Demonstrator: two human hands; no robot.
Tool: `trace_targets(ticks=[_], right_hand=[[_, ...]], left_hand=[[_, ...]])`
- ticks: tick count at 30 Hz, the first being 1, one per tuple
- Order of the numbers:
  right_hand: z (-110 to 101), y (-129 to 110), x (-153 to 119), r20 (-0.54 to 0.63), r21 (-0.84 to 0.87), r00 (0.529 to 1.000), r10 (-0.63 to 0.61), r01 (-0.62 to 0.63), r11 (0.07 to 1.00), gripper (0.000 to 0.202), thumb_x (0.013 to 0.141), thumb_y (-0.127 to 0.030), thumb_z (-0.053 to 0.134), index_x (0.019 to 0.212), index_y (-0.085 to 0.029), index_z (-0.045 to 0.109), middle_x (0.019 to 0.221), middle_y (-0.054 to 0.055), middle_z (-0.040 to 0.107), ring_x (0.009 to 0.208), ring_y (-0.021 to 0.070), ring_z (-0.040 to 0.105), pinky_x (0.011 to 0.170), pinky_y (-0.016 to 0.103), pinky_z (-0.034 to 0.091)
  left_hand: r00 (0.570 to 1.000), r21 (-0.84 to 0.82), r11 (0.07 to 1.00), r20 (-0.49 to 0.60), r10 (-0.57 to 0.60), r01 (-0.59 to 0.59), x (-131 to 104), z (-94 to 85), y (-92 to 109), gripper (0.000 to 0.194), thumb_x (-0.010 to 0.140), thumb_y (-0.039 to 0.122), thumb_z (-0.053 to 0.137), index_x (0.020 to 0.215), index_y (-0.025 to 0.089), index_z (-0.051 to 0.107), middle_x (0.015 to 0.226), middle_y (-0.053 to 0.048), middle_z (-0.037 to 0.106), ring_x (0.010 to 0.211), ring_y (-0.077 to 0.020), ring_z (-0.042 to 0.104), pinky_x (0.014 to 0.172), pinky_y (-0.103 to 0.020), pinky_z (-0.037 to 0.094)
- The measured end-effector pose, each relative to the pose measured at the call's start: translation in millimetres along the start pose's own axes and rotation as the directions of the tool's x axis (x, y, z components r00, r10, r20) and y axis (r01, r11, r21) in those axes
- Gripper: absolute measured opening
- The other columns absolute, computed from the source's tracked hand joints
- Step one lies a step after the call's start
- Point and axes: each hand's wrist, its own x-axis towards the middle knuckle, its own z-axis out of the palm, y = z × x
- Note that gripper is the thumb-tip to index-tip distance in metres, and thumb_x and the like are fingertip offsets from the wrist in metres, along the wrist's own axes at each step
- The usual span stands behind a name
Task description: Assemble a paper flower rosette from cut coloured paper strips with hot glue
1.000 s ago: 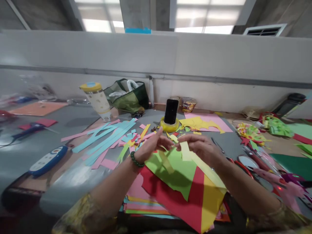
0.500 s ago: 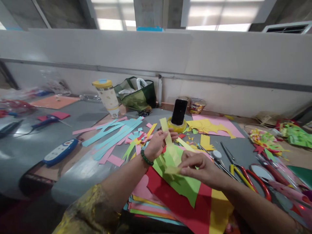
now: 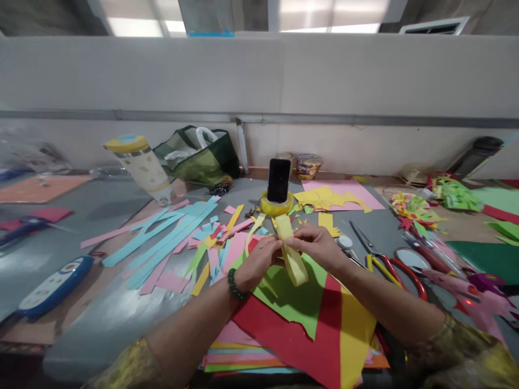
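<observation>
A pale yellow paper strip (image 3: 295, 262), doubled into a loop, hangs above a green sheet (image 3: 304, 300), its fold pointing toward the wearer. The left hand (image 3: 259, 262) pinches it at the left edge; the right hand (image 3: 316, 243) grips it between thumb and fingers, the fingertips of both nearly meeting. The green sheet's ragged near edge overlaps a red sheet (image 3: 279, 335), beside a yellow sheet (image 3: 357, 332). Bare gray tabletop (image 3: 166, 319) shows left of the left forearm. Ahead, a phone (image 3: 279, 181) in a yellow stand (image 3: 277, 206) blocks the way forward; scissors (image 3: 391, 265) lie near the right forearm, blue strips (image 3: 174, 232) to the left. Behind, a green bag (image 3: 203, 162) holds white plastic (image 3: 180, 155) beside a yellow-lidded tumbler (image 3: 144, 167), its contents hidden.
</observation>
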Motion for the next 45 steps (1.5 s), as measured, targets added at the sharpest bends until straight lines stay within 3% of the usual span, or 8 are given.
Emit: trace_targets(ticks=[3,10,16,21,30,35,40,45], right_hand=[[-1.8,-0.7,0.0,-0.088,-0.069,0.992,-0.086,0.08,0.994,0.037,0.06,-0.052,0.081,0.056,-0.022,0.06,0.073,0.003,0.061,0.08,0.0203,0.054,0.073,0.033,0.042],[4.0,-2.1,-0.7,0.078,0.247,0.977,0.196,-0.21,0.946,0.051,0.044,-0.053,0.089,0.056,-0.021,0.051,0.057,-0.004,0.054,0.055,0.0121,0.048,0.052,0.026,0.037],[3.1,-4.8,-0.5,0.015,0.358,0.986,0.167,-0.162,0.92,0.049,0.041,-0.043,0.093,0.06,-0.021,0.054,0.058,-0.007,0.056,0.055,0.01,0.051,0.057,0.026,0.043],[0.9,-2.6,-0.7,0.054,0.354,0.983,0.176,-0.184,0.917,0.044,0.045,-0.034,0.092,0.07,-0.02,0.058,0.064,-0.005,0.064,0.059,0.0119,0.059,0.06,0.027,0.046],[3.5,5.1,0.6,0.076,0.335,0.984,0.164,-0.18,0.925,0.05,0.046,-0.022,0.089,0.09,-0.021,0.064,0.072,-0.003,0.069,0.068,0.0143,0.066,0.068,0.029,0.054],[5.4,5.7,-0.2,0.135,0.302,0.98,0.145,-0.18,0.936,0.047,0.052,-0.037,0.09,0.088,-0.019,0.066,0.079,0.0,0.07,0.071,0.0154,0.065,0.069,0.029,0.051],[4.7,5.5,-0.1,0.1,0.132,0.988,0.117,-0.13,0.983,0.048,0.063,-0.063,0.076,0.064,-0.017,0.061,0.06,-0.004,0.053,0.058,0.0101,0.046,0.057,0.026,0.036],[4.0,2.1,-1.2,0.114,0.084,0.983,0.146,-0.156,0.984,0.046,0.061,-0.062,0.074,0.061,-0.018,0.06,0.058,-0.004,0.05,0.057,0.0102,0.041,0.057,0.026,0.033]], left_hand=[[1.0,0.046,0.999,0.01,0.006,-0.006,-0.4,0.2,-1.2,0.037,0.068,0.051,0.077,0.071,0.017,0.064,0.077,-0.005,0.068,0.081,-0.0236,0.069,0.069,-0.031,0.057],[0.999,0.08,0.997,0.053,-0.005,0.001,-3.7,3.0,-2.2,0.034,0.072,0.05,0.074,0.071,0.017,0.065,0.077,-0.006,0.069,0.079,-0.0233,0.068,0.074,-0.032,0.056],[0.998,0.308,0.95,0.025,0.054,-0.059,-4.7,-0.4,9.8,0.021,0.071,0.037,0.07,0.064,0.019,0.063,0.071,-0.004,0.065,0.07,-0.0177,0.06,0.061,-0.025,0.047],[0.98,0.216,0.967,-0.115,0.162,-0.134,-2.1,-1.7,18.9,0.021,0.063,0.034,0.073,0.075,0.018,0.066,0.067,0.001,0.061,0.056,-0.011,0.053,0.049,-0.021,0.043],[0.981,0.178,0.974,-0.11,0.162,-0.14,-1.6,-2.8,16.2,0.036,0.066,0.049,0.079,0.059,0.016,0.065,0.055,-0.001,0.061,0.052,-0.0117,0.057,0.053,-0.022,0.048],[0.973,0.198,0.969,-0.145,0.18,-0.149,1.0,-4.7,12.1,0.036,0.062,0.049,0.085,0.06,0.017,0.069,0.054,-0.001,0.063,0.053,-0.0126,0.059,0.056,-0.024,0.051],[0.963,0.186,0.969,-0.182,0.198,-0.164,1.2,-5.4,9.4,0.04,0.061,0.053,0.086,0.062,0.017,0.067,0.058,-0.001,0.065,0.056,-0.0141,0.063,0.06,-0.025,0.054],[0.96,0.181,0.968,-0.188,0.209,-0.176,2.6,-6.7,7.1,0.042,0.061,0.056,0.085,0.066,0.018,0.067,0.057,0.0,0.064,0.056,-0.0149,0.065,0.06,-0.026,0.056]])
